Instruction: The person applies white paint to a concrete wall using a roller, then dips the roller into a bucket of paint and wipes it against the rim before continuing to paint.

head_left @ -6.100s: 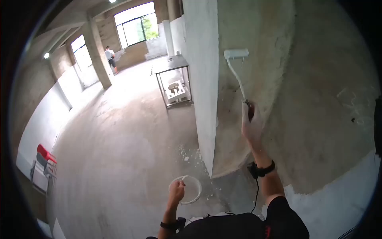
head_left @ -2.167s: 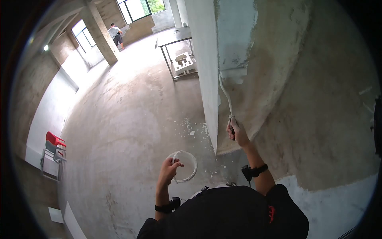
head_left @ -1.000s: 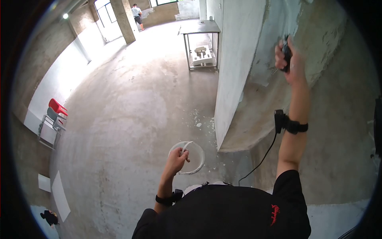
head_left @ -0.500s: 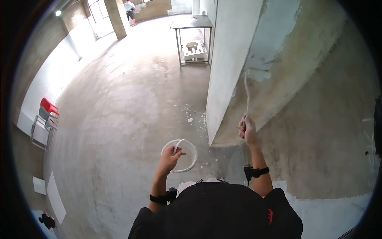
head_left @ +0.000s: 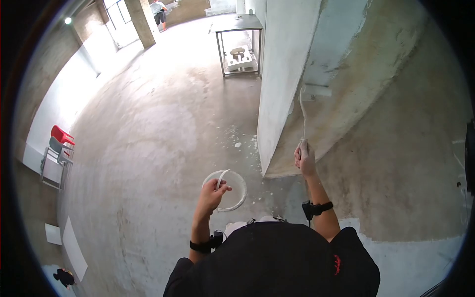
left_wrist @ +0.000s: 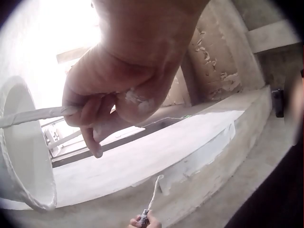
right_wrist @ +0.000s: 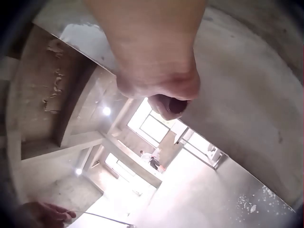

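My right hand [head_left: 306,159] grips the handle of a paint roller [head_left: 316,90], whose white sleeve lies against the wall at the lower end of a pale painted strip [head_left: 329,54]. In the right wrist view, that hand [right_wrist: 159,61] is wrapped round the handle and the dark handle end shows; the roller head is hidden. My left hand [head_left: 211,194] holds the white handle of a round bucket [head_left: 242,198] low in front of me. The left wrist view has the left hand [left_wrist: 128,71] curled round the handle [left_wrist: 35,115], the bucket [left_wrist: 28,156] hanging beside it.
A metal table [head_left: 237,23] with a white moulded piece [head_left: 239,58] beneath stands past the wall corner [head_left: 282,94]. Red and grey chairs [head_left: 60,134] are at the far left. Another person [head_left: 159,14] stands in the distance. White splatters [head_left: 238,145] mark the floor near the wall.
Since the earliest frame, pale paint has come to cover a strip of the wall. My right hand went up, then came down with the roller; in the last half second both hands barely moved.
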